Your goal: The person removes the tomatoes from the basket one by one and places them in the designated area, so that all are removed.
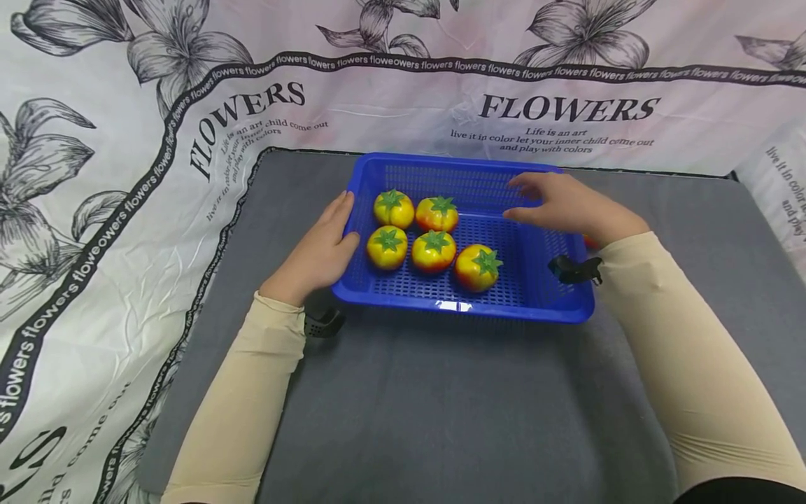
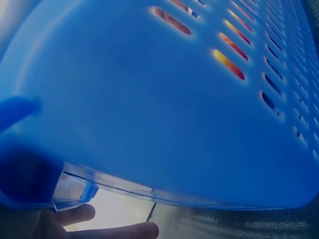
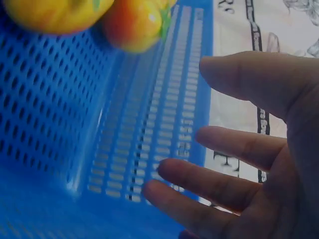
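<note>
Several shiny yellow-and-red, tomato-like fruits [image 1: 434, 252] with green star-shaped tops sit in a blue plastic basket [image 1: 434, 304]. They gather in its left and middle parts. My left hand [image 1: 317, 252] lies along the basket's outer left side, fingers extended and thumb near the rim; the left wrist view shows the blue wall close up, with fingers [image 2: 119, 232] below it. Over the right part of the basket, my right hand [image 1: 560, 203] hovers with fingers spread and nothing held. In the right wrist view, its thumb [image 3: 244, 74] and fingers stand apart near the slotted wall.
A grey tabletop [image 1: 441, 399] lies under the basket. Just right of the basket, a small red thing [image 1: 590, 241] shows, partly hidden by my right wrist. A white flower-printed cloth [image 1: 390, 105] borders the table at the back and left.
</note>
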{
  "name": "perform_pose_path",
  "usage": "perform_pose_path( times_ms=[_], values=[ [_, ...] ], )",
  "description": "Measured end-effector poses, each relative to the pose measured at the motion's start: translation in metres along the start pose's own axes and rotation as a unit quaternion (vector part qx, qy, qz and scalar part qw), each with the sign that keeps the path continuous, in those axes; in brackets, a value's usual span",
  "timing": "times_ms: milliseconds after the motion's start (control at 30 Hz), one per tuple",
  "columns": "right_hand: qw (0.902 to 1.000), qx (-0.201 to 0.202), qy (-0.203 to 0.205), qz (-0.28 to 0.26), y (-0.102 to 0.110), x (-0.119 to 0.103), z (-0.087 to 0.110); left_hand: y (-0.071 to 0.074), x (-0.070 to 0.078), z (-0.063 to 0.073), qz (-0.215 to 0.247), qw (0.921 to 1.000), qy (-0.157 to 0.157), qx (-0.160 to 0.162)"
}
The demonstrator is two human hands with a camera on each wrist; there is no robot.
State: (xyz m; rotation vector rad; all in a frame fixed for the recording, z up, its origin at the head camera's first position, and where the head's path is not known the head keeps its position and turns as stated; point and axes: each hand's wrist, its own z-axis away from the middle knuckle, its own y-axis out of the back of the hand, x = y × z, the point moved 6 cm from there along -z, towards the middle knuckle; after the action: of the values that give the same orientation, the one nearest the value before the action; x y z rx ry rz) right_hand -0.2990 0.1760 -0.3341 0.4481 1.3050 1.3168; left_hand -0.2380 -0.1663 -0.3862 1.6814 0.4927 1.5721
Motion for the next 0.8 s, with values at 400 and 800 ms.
perform_pose_path(
  times_ms=[400, 800],
  values=[
    [0.9985, -0.053, 0.015, -0.002, -0.025, -0.015, -0.009, 0.0, 0.0, 0.0, -0.007, 1.0, 0.005, 0.001],
    [0.9931, -0.112, 0.03, -0.017, -0.045, -0.024, -0.01, 0.001, -0.001, -0.001, -0.006, 0.9999, 0.011, 0.005]
  ],
)
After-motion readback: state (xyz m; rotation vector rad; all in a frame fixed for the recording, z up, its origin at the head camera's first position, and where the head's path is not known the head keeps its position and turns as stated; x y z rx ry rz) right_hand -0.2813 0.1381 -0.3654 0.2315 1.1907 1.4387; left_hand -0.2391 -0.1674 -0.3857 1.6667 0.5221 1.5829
